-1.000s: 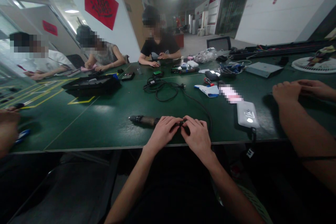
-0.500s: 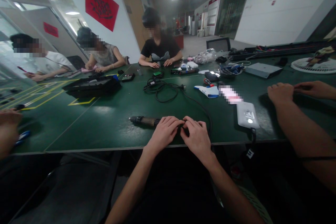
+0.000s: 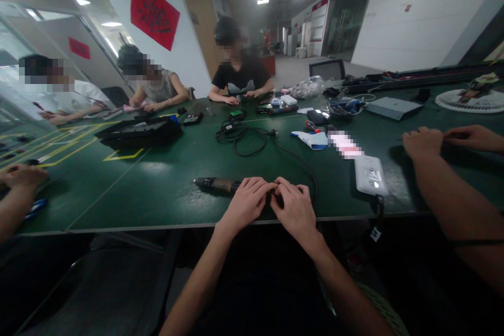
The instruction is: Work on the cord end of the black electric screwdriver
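An electric screwdriver [image 3: 218, 185] lies at the table's near edge, its tip pointing left. My left hand [image 3: 250, 198] is closed over the rear of its handle, hiding that part. Beside it, my right hand [image 3: 293, 202] is curled with fingertips drawn in, close to my left fingers. A dark part shows between the two hands, but what the right fingers hold is hidden. From behind my right hand a black cord [image 3: 315, 176] runs up the table to a loose coil and a plug [image 3: 273, 133].
On the green table [image 3: 165, 189] are a black tray [image 3: 137, 134], a blue-and-white packet [image 3: 311, 139], a white device with a cable [image 3: 370, 174] and a grey box [image 3: 394, 107]. A neighbour's hands [image 3: 423, 142] are at right, another's [image 3: 23, 178] at left. Several people sit opposite.
The whole view has shifted slightly. My hands stay in nearly the same place and pose around the screwdriver's rear. The left neighbour's hand has moved farther into view.
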### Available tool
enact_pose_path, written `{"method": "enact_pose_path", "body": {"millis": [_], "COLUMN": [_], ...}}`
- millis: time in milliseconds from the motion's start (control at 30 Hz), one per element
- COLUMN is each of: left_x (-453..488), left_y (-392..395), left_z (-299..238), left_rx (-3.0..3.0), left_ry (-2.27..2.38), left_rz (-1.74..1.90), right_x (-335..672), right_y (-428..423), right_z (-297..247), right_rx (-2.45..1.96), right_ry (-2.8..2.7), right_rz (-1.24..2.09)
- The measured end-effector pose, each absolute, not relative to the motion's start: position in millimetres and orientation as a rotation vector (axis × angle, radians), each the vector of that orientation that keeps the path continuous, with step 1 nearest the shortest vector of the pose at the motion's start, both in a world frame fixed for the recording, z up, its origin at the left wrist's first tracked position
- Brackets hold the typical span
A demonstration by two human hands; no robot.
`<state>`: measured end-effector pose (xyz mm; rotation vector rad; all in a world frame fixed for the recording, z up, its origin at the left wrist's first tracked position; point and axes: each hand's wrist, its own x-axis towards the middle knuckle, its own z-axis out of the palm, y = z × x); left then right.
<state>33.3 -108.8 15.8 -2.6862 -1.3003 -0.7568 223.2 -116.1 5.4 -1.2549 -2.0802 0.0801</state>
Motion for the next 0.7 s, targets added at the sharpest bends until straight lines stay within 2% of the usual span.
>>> {"method": "enact_pose_path", "body": {"millis": [700], "left_x": [30.0], "left_y": [-107.8], "left_z": [16.5], "left_rx": [-2.693], "left_ry": [-1.254], "left_rz": [-0.735], "right_x": [219.5], "right_y": [-116.3], "right_z": [2.1], "right_rx": [-1.262], "right_ry": [-2.139], "right_rz": [0.021]}}
